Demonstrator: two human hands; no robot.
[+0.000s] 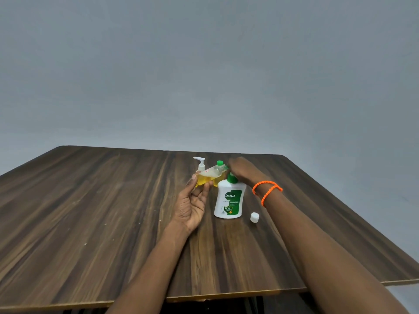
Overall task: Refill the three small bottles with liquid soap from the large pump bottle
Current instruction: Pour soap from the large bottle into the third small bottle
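Observation:
The large white Dettol pump bottle [229,201] stands on the wooden table [102,211]. My right hand [243,169] rests on top of its green pump head. My left hand [192,201] holds a small clear bottle [209,175] with yellow soap in it, tilted so its open mouth points toward the pump nozzle. Behind it stand a small bottle with a white pump [200,165] and another with a green cap [219,163]. A white cap [254,217] lies on the table to the right of the Dettol bottle.
The table's far edge runs just behind the bottles, with a plain grey wall beyond. An orange beaded band [267,190] sits on my right wrist. The near edge of the table is close to my body.

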